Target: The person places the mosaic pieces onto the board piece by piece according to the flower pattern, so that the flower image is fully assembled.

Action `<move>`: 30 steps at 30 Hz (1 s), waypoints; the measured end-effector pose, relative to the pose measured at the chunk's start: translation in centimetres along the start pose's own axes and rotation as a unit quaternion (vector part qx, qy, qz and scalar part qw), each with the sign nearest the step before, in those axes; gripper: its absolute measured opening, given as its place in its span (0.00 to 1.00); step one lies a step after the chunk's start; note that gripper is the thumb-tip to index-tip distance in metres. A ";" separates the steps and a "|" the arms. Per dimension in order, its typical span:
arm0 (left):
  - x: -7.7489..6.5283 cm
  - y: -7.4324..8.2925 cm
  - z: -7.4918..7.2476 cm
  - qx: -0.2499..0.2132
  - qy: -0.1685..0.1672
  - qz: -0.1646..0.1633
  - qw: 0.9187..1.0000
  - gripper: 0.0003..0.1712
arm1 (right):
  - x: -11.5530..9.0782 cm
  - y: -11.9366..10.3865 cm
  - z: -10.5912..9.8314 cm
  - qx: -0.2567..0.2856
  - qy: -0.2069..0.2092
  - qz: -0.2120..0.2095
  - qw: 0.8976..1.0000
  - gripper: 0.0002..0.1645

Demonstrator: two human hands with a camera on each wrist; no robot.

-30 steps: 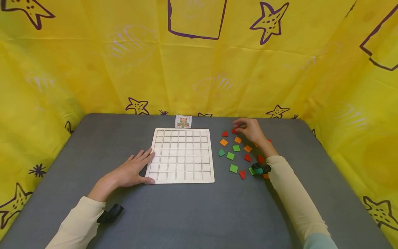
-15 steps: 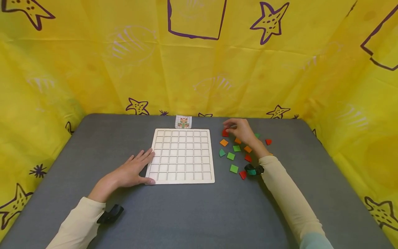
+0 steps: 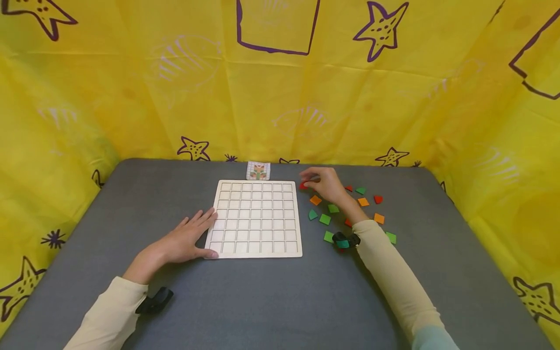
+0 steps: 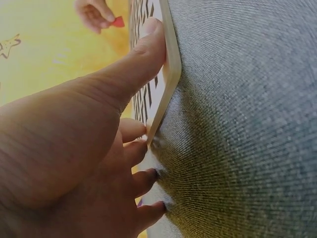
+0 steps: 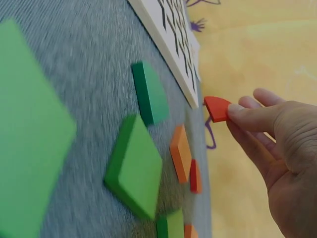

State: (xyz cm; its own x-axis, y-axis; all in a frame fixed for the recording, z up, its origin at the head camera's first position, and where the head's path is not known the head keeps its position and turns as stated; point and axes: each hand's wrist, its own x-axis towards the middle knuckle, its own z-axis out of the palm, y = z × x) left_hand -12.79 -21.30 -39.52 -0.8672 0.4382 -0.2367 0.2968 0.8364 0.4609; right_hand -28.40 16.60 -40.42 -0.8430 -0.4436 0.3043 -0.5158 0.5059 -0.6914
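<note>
Over the far right corner of a pale square board [image 3: 255, 255] with a grid of recesses, my right hand [image 3: 325, 183] pinches a red quarter-circle tile [image 5: 216, 109] between thumb and fingers. The red tile is raised off the table in the right wrist view. My left hand [image 3: 188, 239] rests spread at the board's left side, its thumb [image 4: 148, 44] lying on the near left corner and the fingers along the edge. The grid holds no tiles. Behind the board lies a small card [image 3: 258, 171] with a coloured flower-like pattern on a grid.
Loose tiles lie right of the board: green squares [image 3: 325, 219], a dark green quarter-circle [image 3: 312, 214], orange squares [image 3: 363, 201] and red pieces [image 3: 378, 199]. My right forearm covers some. A yellow patterned cloth [image 3: 280, 97] stands behind and beside the grey table [image 3: 262, 306].
My right hand has moved left from above the tiles to the board's far right corner, carrying the red tile. The left hand and board have stayed put.
</note>
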 end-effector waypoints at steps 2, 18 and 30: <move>0.0 0.0 0.0 0.001 0.001 0.003 1.000 0.61 | 0.1 -0.1 0.4 0.004 -0.003 -0.004 1.000 0.15; -0.1 -0.1 0.0 -0.007 -0.002 -0.002 1.000 0.62 | 1.5 -1.0 3.6 0.106 -0.024 0.038 0.993 0.17; -0.2 -0.1 0.1 -0.007 -0.003 -0.005 1.000 0.62 | 2.3 -1.8 5.6 0.113 -0.037 0.028 0.993 0.16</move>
State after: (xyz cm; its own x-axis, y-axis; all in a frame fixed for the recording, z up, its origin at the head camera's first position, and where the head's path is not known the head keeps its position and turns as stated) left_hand -12.65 -21.45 -39.59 -0.8671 0.4329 -0.2467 0.2836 0.8359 0.4700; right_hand -28.59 10.55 -42.15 -0.8516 -0.4763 0.2189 -0.4144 0.3560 -0.8376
